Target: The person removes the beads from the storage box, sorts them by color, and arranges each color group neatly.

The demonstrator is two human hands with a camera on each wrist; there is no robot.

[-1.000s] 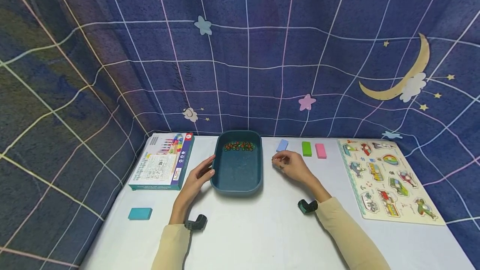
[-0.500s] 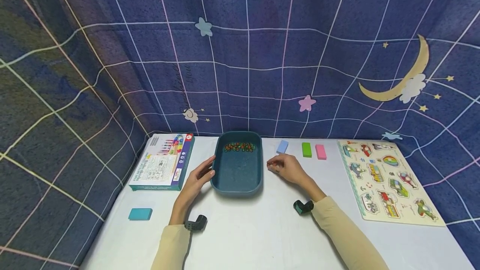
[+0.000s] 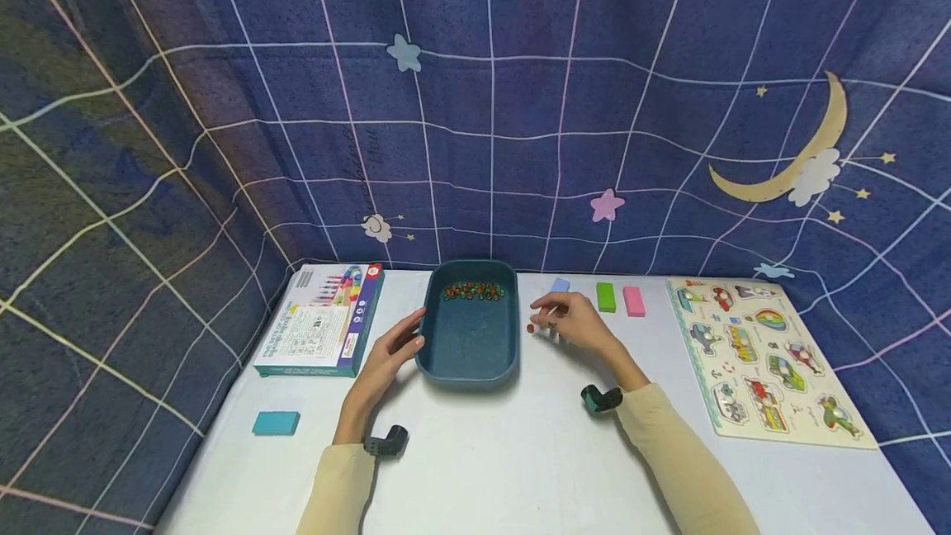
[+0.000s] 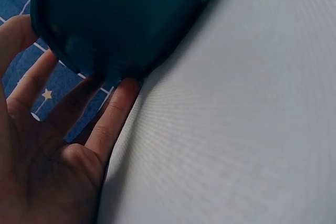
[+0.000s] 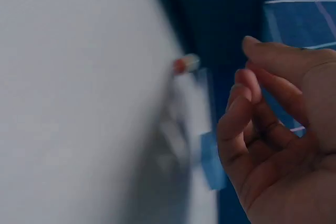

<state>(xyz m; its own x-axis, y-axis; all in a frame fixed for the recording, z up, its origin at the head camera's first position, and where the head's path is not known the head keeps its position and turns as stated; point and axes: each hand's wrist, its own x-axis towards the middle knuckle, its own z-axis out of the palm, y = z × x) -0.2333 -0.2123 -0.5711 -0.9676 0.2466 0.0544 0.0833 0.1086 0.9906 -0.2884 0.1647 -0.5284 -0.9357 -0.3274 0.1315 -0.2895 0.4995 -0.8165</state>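
A dark teal plastic tray (image 3: 468,345) stands on the table, with a row of small red and green marbles (image 3: 473,291) near its far end. My left hand (image 3: 390,353) rests against the tray's left side; in the left wrist view the fingers (image 4: 113,116) are extended and touch its outer wall. Just right of the tray, a single reddish marble (image 3: 531,328) lies on the white cloth, blurred in the right wrist view. My right hand (image 3: 575,322) hovers beside this marble, apart from it, its fingers loosely bent. Small detail beneath those fingers is too unclear to identify.
Behind the right hand are a light blue block (image 3: 560,285), a green block (image 3: 606,297) and a pink block (image 3: 634,301). A picture puzzle board (image 3: 773,362) lies at right. On the left are a printed box (image 3: 319,320) and a teal block (image 3: 276,423). A patterned curtain hangs behind.
My right hand moved left toward the tray, then its fingers lifted, and the reddish marble now shows on the cloth beside it. The left hand stays at the tray.
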